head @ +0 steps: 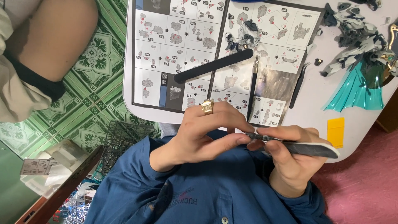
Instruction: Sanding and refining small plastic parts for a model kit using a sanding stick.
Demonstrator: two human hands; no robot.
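— What is lying on the white surface (365, 124)?

— A big paper instruction sheet (215, 54) with small grey pictures is lying there, with a long black file (213, 65) across it. A yellow card (336, 132) is sitting near the edge. The floor is showing green patterned tiles (99, 95).

— What are the hands doing?

— The left hand (207, 132), wearing a gold ring (207, 107), is pinching a tiny grey part (256, 136). The right hand (290, 161) is gripping a sanding stick (311, 148) against it, just off the surface's edge.

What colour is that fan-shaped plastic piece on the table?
The fan-shaped plastic piece is translucent teal, seen in the head view.
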